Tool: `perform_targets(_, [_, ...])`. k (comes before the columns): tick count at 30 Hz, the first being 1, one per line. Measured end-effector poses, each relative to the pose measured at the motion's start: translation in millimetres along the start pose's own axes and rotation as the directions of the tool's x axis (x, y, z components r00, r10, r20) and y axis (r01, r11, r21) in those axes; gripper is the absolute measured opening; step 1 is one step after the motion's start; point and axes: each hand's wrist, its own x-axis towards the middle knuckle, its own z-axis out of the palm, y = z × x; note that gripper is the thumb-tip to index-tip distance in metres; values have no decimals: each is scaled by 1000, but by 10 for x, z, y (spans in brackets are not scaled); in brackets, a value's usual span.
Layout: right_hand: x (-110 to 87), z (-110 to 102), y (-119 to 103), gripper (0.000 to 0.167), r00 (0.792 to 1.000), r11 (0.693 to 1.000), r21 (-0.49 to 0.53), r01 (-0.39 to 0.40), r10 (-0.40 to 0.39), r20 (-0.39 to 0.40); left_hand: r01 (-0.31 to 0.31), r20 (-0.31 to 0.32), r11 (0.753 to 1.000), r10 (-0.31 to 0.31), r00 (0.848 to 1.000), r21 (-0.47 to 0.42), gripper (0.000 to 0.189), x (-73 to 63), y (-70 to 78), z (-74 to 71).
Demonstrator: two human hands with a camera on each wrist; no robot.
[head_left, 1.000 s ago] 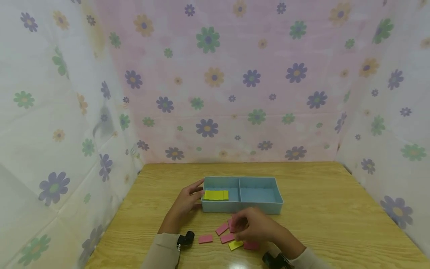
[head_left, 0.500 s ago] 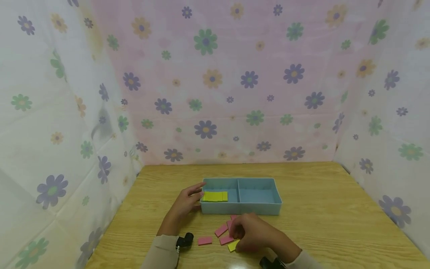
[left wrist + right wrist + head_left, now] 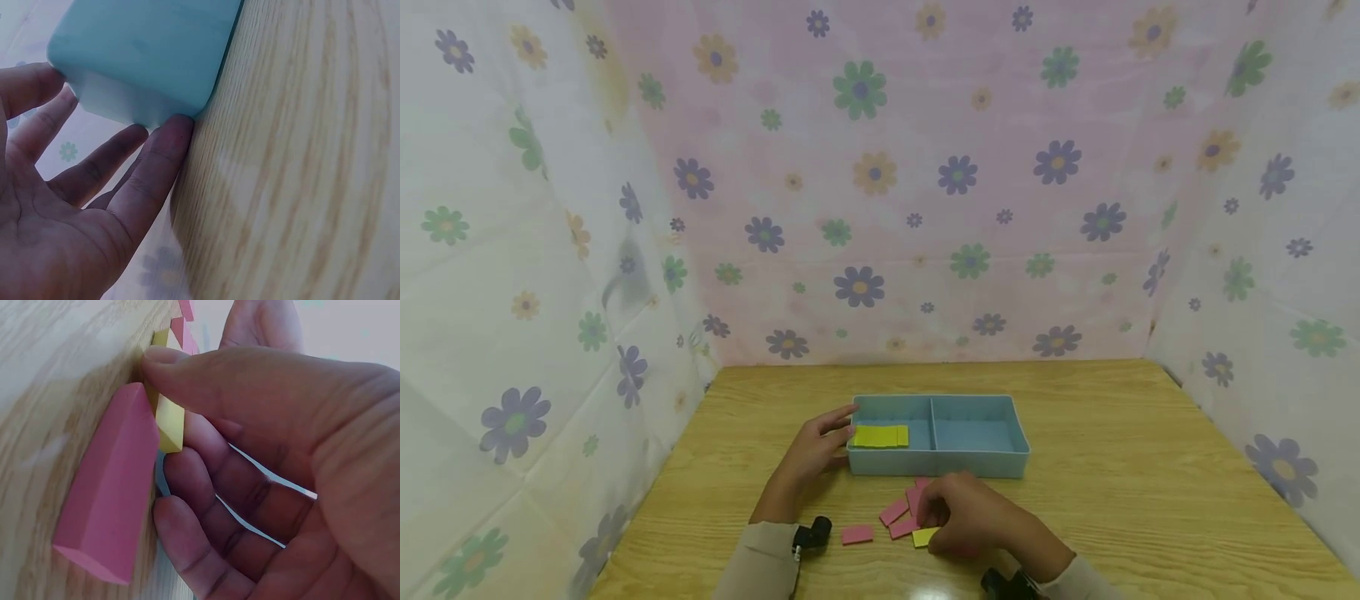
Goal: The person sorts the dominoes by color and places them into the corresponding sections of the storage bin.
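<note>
A light blue tray with two compartments (image 3: 937, 465) stands on the table. Against its left end rest the fingertips of my left hand (image 3: 815, 447), fingers fairly straight; the left wrist view shows them touching the tray's end wall (image 3: 119, 100). My right hand (image 3: 976, 514) is low over the table in front of the tray, pinching a yellow domino-shaped block (image 3: 170, 422) between thumb and fingers. Beside that block lies a pink block (image 3: 109, 487), mostly covered by the hand in the head view. A row of yellow blocks (image 3: 880, 436) fills part of the left compartment.
Several pink blocks (image 3: 894, 511) are scattered left of my right hand, and one pink block (image 3: 857, 535) lies apart near my left wrist. The wooden table (image 3: 1135, 492) is enclosed by flowered cloth (image 3: 917, 125) at the back and sides.
My right hand has come down and slightly toward me, onto the yellow block, which has turned a little. The left hand stays at the tray's end.
</note>
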Motion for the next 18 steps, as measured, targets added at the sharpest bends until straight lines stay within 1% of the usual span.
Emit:
perform_targets(11, [-12, -34, -6, 19, 1000, 1000, 1, 12, -12, -7, -8, -2, 1000, 8, 1000, -8, 49, -18, 37, -6])
perform_targets(18, [-7, -33, -6, 20, 1000, 1000, -11, 15, -16, -10, -20, 10, 1000, 20, 1000, -22, 50, -19, 18, -17])
